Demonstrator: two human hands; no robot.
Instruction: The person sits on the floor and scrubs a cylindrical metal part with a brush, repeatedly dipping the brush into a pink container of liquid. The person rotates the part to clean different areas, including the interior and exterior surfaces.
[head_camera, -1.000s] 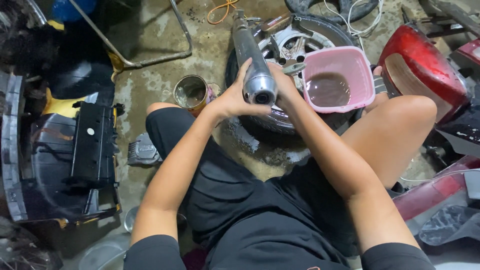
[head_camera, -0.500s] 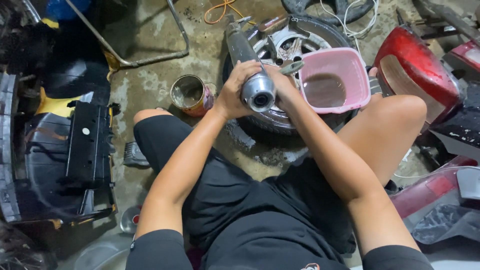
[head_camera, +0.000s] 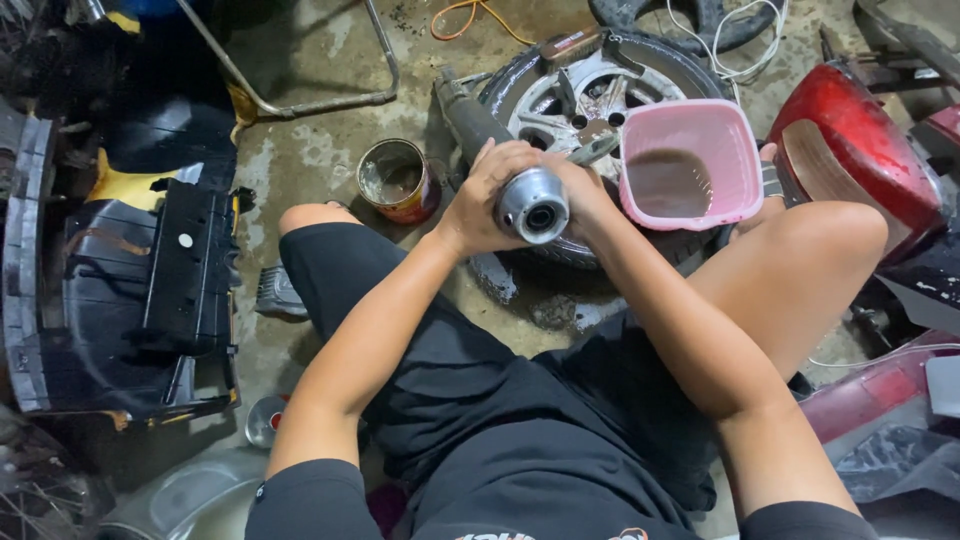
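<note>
Both the left hand (head_camera: 488, 195) and the right hand (head_camera: 588, 195) are clamped around a grey metal fork tube (head_camera: 532, 205) (its round open end faces the camera), held above the tyred wheel (head_camera: 600, 75) beside a pink plastic tub (head_camera: 690, 165).

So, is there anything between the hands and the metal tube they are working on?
Nothing visible. The left hand and the right hand both grip the metal tube directly near its open end, above the wheel and beside the pink basket.
</note>
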